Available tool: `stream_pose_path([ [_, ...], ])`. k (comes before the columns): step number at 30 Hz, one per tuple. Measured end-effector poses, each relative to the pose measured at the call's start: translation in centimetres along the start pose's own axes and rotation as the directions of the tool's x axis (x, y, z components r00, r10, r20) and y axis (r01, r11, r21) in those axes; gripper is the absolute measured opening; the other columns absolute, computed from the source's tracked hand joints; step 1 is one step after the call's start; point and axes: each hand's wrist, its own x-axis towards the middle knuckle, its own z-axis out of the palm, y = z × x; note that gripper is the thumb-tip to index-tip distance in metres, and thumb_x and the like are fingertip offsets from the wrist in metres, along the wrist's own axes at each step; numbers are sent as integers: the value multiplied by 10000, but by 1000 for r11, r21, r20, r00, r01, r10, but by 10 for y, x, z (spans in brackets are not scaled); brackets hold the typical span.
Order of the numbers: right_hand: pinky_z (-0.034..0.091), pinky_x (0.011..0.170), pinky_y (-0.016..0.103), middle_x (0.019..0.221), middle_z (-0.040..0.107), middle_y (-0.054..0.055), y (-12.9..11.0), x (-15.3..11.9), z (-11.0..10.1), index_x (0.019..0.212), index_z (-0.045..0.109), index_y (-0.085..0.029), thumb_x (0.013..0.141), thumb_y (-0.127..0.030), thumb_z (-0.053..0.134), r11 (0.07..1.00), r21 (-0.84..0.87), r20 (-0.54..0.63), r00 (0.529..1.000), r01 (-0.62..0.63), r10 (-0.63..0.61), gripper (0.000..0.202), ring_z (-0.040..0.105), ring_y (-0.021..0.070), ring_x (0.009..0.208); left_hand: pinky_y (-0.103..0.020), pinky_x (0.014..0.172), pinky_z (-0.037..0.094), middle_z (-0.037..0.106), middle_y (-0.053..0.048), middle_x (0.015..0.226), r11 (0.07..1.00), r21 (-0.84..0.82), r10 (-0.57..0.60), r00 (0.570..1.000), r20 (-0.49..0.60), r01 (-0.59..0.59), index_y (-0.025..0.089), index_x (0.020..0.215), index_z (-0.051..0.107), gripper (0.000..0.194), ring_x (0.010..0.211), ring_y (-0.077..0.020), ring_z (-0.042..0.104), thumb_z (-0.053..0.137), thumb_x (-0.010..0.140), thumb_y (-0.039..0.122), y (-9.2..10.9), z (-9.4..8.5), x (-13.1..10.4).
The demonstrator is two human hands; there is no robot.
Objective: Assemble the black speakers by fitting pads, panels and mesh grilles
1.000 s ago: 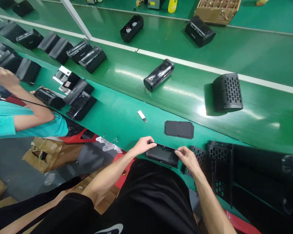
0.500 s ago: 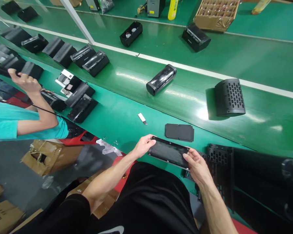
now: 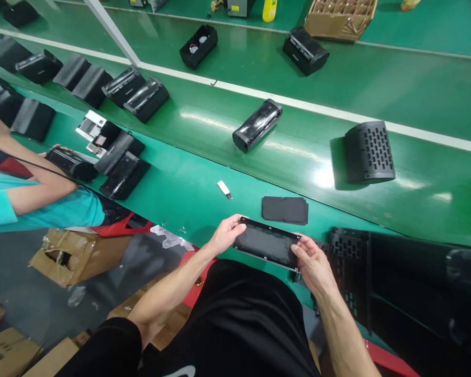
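Observation:
A flat black rectangular panel (image 3: 266, 244) with small clips along its rim is held level in front of my body. My left hand (image 3: 228, 233) grips its left end, thumb on top. At the opposite end my right hand (image 3: 313, 258) is closed on it, its thumb pressing the upper face. Just beyond the panel, a stack of thin black sheets (image 3: 284, 210) lies on the green bench. A small white-handled tool (image 3: 224, 189) rests further left, apart from both hands.
Black perforated panels (image 3: 350, 251) stand close to my right hand. Across the green line sit a glossy black speaker housing (image 3: 258, 125) and a grille-faced speaker (image 3: 369, 153). At left a co-worker's arm (image 3: 35, 180) reaches among several speakers. A cardboard box (image 3: 78, 255) sits on the floor.
My view has shifted slightly, so most things sit a little further left or higher. Both hands keep their hold on the panel. The co-worker's raised hand has moved left and lower.

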Motion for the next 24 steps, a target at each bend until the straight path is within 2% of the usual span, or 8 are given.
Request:
stream_pose_path([
  [5, 520, 634, 237, 759, 639, -36, 0, 0, -1, 872, 709, -253, 544, -395, 982, 1000, -12, -1, 1000, 3, -3, 451, 606, 132, 680, -253, 744, 473, 732, -29, 926, 997, -66, -39, 999, -5, 38, 145, 1143, 684, 483, 765, -143, 641, 834, 786, 434, 2, 3, 0],
  [10, 501, 617, 219, 727, 610, -52, 0, 1, -2, 848, 707, -252, 515, -375, 979, 1000, -13, -49, 999, 15, -16, 447, 581, 112, 647, -256, 751, 468, 726, -23, 909, 998, -46, -41, 999, -4, 40, 144, 1147, 695, 448, 767, -144, 636, 805, 752, 325, 4, 6, 1],
  [13, 482, 594, 198, 703, 590, -65, 1, 2, -2, 848, 703, -249, 525, -375, 983, 1000, -8, -57, 998, 18, -18, 445, 549, 92, 613, -255, 753, 461, 722, -20, 900, 999, -21, -33, 999, -10, 32, 139, 1143, 699, 434, 764, -140, 625, 787, 750, 303, 6, 7, 0],
  [24, 506, 603, 216, 723, 626, -56, 6, 8, -4, 859, 684, -246, 490, -347, 1005, 1000, -12, -67, 998, 8, -9, 500, 581, 110, 626, -251, 752, 454, 731, -24, 897, 1000, 3, -28, 999, -17, 28, 139, 1115, 708, 411, 774, -143, 624, 769, 740, 296, 9, 9, 2],
])
